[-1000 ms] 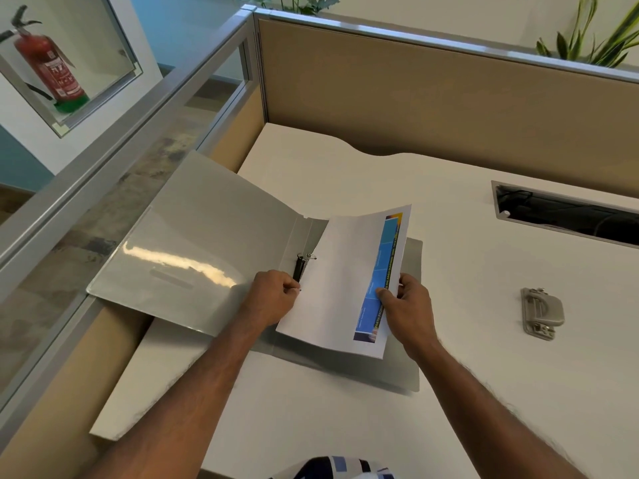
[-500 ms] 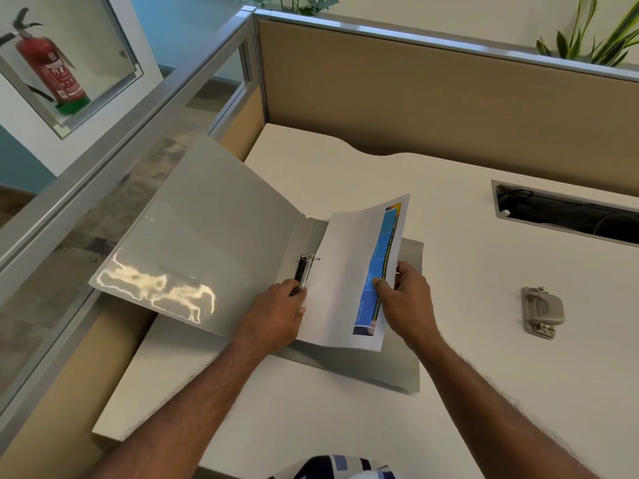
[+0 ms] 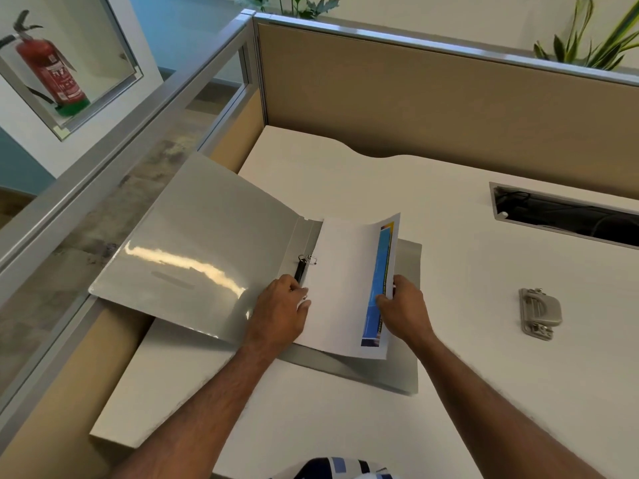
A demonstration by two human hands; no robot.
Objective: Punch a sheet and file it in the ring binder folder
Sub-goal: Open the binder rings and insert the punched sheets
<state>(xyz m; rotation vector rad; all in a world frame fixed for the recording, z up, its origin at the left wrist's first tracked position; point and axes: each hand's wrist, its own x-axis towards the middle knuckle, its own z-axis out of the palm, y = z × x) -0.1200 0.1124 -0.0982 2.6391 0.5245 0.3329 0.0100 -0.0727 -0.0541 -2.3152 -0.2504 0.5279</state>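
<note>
grey ring binder folder lies open on the white bench; the sheet slants above its right half, left grip pinching the edge by the rings, right grip pinching the printed edge

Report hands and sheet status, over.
Left hand grips, right hand pinches the white paper sheet with blue strip over open grey ring binder. Grey metal hole punch lies apart, no obstruction.

White desk in tan-panelled cubicle, metal-capped. Glass partition at left; fire extinguisher beyond. Plants behind the panel.
</note>
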